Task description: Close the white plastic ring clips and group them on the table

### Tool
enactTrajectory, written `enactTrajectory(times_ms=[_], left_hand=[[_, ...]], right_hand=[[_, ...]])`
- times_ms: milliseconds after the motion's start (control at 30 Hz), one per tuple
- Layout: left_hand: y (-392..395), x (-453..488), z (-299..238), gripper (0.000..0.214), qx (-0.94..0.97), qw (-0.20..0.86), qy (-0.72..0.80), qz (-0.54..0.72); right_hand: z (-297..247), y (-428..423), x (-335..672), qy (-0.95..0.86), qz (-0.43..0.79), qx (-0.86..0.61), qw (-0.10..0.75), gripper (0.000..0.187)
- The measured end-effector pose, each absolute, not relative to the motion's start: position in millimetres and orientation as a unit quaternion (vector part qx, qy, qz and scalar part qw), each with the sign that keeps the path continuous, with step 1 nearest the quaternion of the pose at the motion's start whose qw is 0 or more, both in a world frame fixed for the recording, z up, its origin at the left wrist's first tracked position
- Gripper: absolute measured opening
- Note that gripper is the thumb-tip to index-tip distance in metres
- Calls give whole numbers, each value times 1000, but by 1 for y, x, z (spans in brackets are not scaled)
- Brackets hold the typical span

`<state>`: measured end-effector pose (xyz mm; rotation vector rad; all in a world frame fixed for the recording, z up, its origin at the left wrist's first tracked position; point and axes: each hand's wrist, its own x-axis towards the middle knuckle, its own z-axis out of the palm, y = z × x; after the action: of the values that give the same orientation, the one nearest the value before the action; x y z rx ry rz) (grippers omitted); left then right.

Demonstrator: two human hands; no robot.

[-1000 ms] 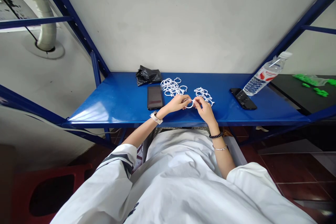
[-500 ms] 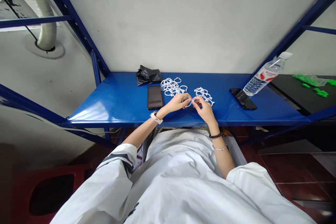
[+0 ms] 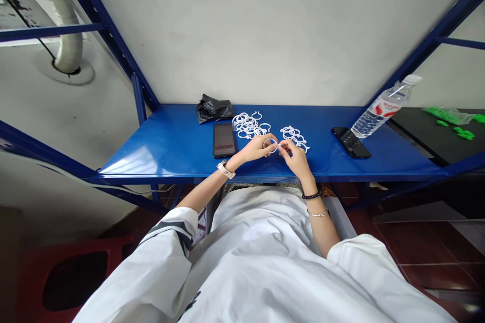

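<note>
Between my hands, above the front of the blue table, is a white plastic ring (image 3: 270, 140). My left hand (image 3: 257, 148) is closed on the ring's left side. From the right, my right hand (image 3: 294, 155) pinches the ring's small end piece between thumb and fingers; the fingertips partly hide it. Just beyond my left hand lies a heap of white rings (image 3: 248, 125). A smaller group of white rings (image 3: 293, 135) rests on the table behind my right hand.
A dark tablet-like device (image 3: 224, 140) and a crumpled black plastic bag (image 3: 214, 109) lie left of the rings. On the right are a black phone (image 3: 352, 142) and a water bottle (image 3: 382, 107). Green pieces (image 3: 464, 133) lie on a dark surface farther right.
Both hands stay in nearly the same place. The ring between them has shifted very slightly, and the heaps of rings look unchanged.
</note>
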<state>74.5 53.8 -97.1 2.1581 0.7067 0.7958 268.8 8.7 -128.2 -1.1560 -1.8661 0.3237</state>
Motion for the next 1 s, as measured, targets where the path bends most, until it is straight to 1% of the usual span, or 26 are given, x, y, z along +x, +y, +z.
enactTrajectory(times_ms=[133, 400, 800, 1000], left_hand=[[53, 75, -96, 38, 844, 345, 276, 304], [54, 76, -100, 32, 848, 339, 274, 303], [54, 76, -99, 32, 847, 342, 277, 297], [55, 75, -102, 34, 839, 354, 263, 318]], right_hand=[[-128, 8, 269, -752, 131, -468, 445, 35], [-129, 9, 270, -758, 129, -462, 442, 33], [-131, 9, 269, -754, 119, -474, 439, 33], [-132, 10, 269, -747, 108, -479, 447, 34]])
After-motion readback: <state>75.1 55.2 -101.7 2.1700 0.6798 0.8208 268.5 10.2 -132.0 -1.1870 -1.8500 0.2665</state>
